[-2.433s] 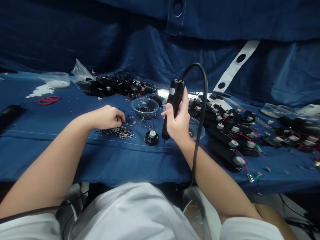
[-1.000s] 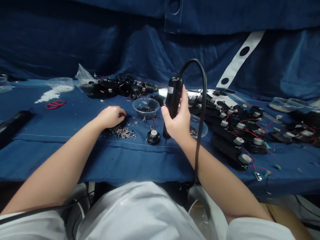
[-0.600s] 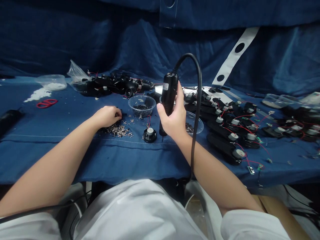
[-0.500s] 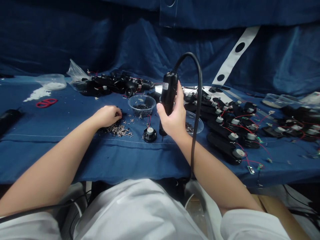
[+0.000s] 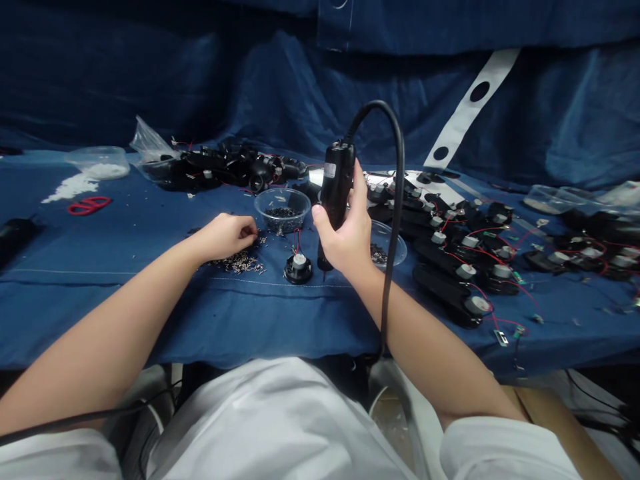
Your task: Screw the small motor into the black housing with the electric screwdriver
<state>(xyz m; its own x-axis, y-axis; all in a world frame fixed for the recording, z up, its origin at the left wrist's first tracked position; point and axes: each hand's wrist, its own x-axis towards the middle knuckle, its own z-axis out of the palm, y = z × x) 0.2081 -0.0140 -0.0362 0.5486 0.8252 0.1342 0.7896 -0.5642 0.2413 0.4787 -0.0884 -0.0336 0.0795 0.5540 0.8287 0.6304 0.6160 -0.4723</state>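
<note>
Over table | left hand: fingers curled at screw pile, grasp hidden | right hand: clenched on corded electric screwdriver, bit unclear

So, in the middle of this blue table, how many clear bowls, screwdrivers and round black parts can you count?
Clear bowls: 2
Electric screwdriver: 1, in the right hand
Round black part: 1
Total: 4
</note>
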